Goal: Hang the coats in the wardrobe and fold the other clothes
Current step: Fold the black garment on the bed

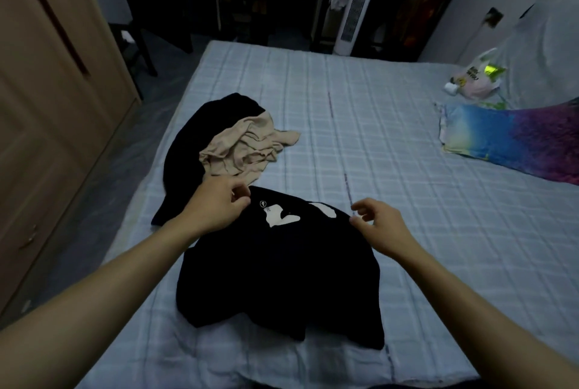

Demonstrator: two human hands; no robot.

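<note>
Left hand [219,205] pinches the black top [279,269] at its far edge, right hand [380,225] curled loose, empty; grab matching corners, fold evenly

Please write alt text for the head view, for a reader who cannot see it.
Two hands, left hand and right hand, reach to the far edge of a black garment on a bed. Beyond it lies a beige garment on other dark clothing.
</note>
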